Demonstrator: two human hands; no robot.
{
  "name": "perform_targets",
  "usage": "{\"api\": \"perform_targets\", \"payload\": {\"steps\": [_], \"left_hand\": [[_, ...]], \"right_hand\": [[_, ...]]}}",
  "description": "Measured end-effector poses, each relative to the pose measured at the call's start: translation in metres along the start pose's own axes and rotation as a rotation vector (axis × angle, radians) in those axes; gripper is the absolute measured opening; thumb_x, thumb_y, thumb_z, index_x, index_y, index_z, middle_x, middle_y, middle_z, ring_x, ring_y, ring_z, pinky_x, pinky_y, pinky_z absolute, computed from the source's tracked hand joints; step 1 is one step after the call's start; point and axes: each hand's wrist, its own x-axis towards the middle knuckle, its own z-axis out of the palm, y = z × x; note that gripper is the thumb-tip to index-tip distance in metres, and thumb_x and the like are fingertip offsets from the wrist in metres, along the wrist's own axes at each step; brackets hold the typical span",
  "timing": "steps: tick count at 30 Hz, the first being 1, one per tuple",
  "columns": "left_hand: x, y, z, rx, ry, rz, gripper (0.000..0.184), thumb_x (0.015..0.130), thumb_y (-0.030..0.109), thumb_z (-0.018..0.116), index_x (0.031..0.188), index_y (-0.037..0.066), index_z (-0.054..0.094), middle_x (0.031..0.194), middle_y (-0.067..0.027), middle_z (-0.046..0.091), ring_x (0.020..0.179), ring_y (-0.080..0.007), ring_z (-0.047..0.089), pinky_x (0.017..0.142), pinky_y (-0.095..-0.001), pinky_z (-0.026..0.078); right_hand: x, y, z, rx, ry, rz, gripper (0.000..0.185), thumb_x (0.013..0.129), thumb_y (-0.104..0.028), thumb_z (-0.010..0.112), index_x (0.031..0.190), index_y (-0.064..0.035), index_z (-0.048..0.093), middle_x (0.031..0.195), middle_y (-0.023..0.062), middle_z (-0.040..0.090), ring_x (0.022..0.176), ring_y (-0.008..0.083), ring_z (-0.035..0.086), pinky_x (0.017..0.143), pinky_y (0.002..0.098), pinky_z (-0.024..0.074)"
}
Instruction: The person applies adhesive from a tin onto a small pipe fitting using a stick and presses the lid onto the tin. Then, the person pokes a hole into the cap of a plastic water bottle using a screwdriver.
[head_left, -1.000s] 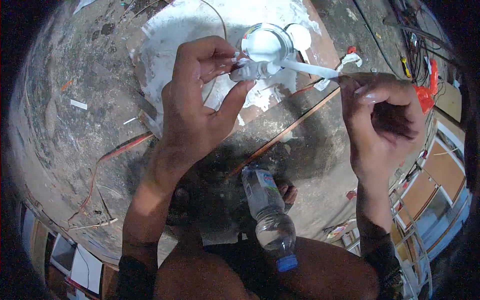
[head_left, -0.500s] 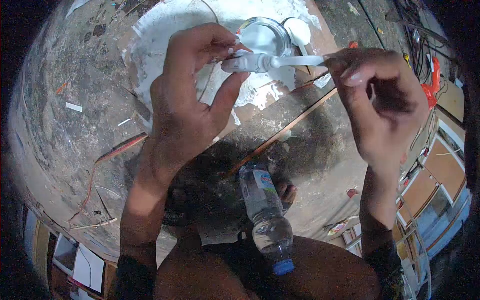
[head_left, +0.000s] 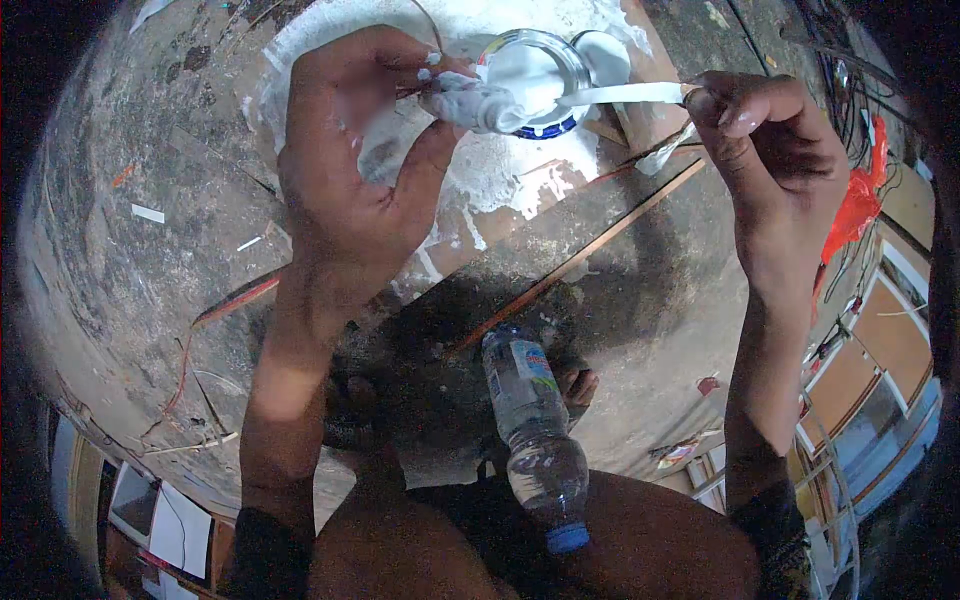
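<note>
My left hand [head_left: 365, 150] is closed round a small white-smeared bottle [head_left: 468, 104], tilted with its mouth facing right. White stuff also clings to my left fingers. Between thumb and fingers, my right hand [head_left: 770, 140] pinches a thin stick [head_left: 630, 94] coated in white. The stick's left tip shows just right of the bottle's mouth, seemingly apart from it. Behind both lies an open round can [head_left: 578, 122] with white paint-like contents, and a white round lid [head_left: 603, 62] is beside it.
White-splashed board [head_left: 310, 75] lies under the can. A wooden strip [head_left: 590, 255] crosses the stained floor. A clear plastic bottle [head_left: 530, 410] with a blue cap lies between my legs. Red plastic [head_left: 853, 212] and cables are at the right.
The stick's tip has come away from the small bottle's mouth. Both hands have shifted slightly up, the left one also leftward, and the bottle's mouth has turned more toward me.
</note>
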Motion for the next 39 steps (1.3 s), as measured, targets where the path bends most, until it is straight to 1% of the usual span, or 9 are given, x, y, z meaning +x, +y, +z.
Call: {"api": "perform_targets", "payload": {"steps": [7,11,17,20,24,28,31,37,39], "left_hand": [[-0.009,-0.016,0.008,-0.11,0.041,-0.031,0.05,0.085,-0.008,0.069,0.127,-0.001,0.042,0.116,-0.0157,0.062,0.11,-0.0242,0.065,0.101,-0.0359,0.05],[-0.01,-0.011,0.011,-0.194,0.046,-0.059,0.053,0.085,-0.009,0.069,0.128,0.001,0.04,0.117,-0.0158,0.06,0.11,-0.0245,0.065,0.101,-0.0367,0.05],[-0.013,-0.009,0.013,-0.226,0.094,-0.044,0.054,0.086,-0.008,0.07,0.127,0.002,0.036,0.12,-0.018,0.058,0.113,-0.0271,0.065,0.101,-0.0378,0.052],[-0.014,-0.008,0.022,-0.285,0.135,0.003,0.054,0.087,-0.007,0.071,0.126,0.002,0.034,0.12,-0.019,0.057,0.114,-0.0285,0.065,0.1,-0.0371,0.053],[-0.017,-0.005,0.032,-0.281,0.201,-0.004,0.056,0.086,-0.006,0.072,0.125,0.002,0.033,0.12,-0.0197,0.056,0.114,-0.028,0.065,0.098,-0.0363,0.054],[-0.021,-0.003,0.035,-0.229,0.278,-0.07,0.058,0.085,-0.005,0.074,0.125,0.002,0.033,0.12,-0.0195,0.055,0.113,-0.0271,0.065,0.098,-0.0356,0.055],[-0.019,-0.002,0.033,-0.254,0.285,-0.078,0.06,0.084,-0.005,0.075,0.126,0.002,0.033,0.121,-0.0191,0.055,0.112,-0.0277,0.065,0.097,-0.0357,0.055],[-0.017,-0.005,0.026,-0.231,0.319,-0.079,0.058,0.083,-0.007,0.074,0.124,0.002,0.034,0.121,-0.0198,0.055,0.111,-0.0286,0.065,0.098,-0.0363,0.056],[-0.016,-0.004,0.021,-0.182,0.327,-0.11,0.058,0.084,-0.008,0.074,0.124,0.002,0.034,0.122,-0.02,0.055,0.11,-0.0285,0.065,0.098,-0.0362,0.056]], "right_hand": [[-0.005,-0.006,0.005,-0.301,0.062,-0.076,0.011,0.092,0.007,0.065,0.096,-0.0014,0.061,0.105,0.0127,0.069,0.098,0.0169,0.066,0.092,0.0302,0.0521],[-0.007,-0.025,0.026,-0.381,0.043,0.013,0.01,0.091,0.008,0.065,0.094,-0.0011,0.062,0.101,0.0128,0.07,0.096,0.0176,0.067,0.093,0.0303,0.0518],[-0.012,-0.016,0.038,0.086,0.153,0.076,0.01,0.093,0.003,0.067,0.092,-0.0045,0.061,0.098,0.0085,0.07,0.082,0.0103,0.062,0.071,0.0228,0.0471],[-0.025,-0.012,0.059,0.387,0.319,0.258,0.007,0.092,0.001,0.07,0.091,-0.0036,0.066,0.09,0.0043,0.071,0.079,0.0064,0.061,0.071,0.0207,0.0478],[-0.04,-0.01,0.073,0.636,0.302,0.383,0.009,0.092,0.002,0.071,0.092,-0.0033,0.063,0.091,0.0047,0.071,0.081,0.0073,0.062,0.073,0.0207,0.049],[-0.04,-0.022,0.085,0.624,0.347,0.409,0.011,0.092,0.001,0.07,0.09,-0.0054,0.062,0.089,0.0039,0.071,0.077,0.0064,0.061,0.069,0.02,0.0472],[-0.042,-0.023,0.081,0.612,0.244,0.526,0.015,0.091,-0.002,0.07,0.09,-0.0098,0.057,0.09,0.0045,0.067,0.076,0.0109,0.061,0.065,0.0238,0.0417],[-0.039,-0.028,0.071,0.783,0.292,0.744,0.013,0.092,-0.006,0.07,0.093,-0.0119,0.058,0.088,0.0038,0.067,0.066,0.0064,0.053,0.063,0.0222,0.0384],[-0.041,-0.023,0.063,0.765,0.304,0.721,0.012,0.093,-0.007,0.069,0.094,-0.0124,0.059,0.089,0.0033,0.068,0.064,0.0056,0.05,0.062,0.0218,0.0373]]}}
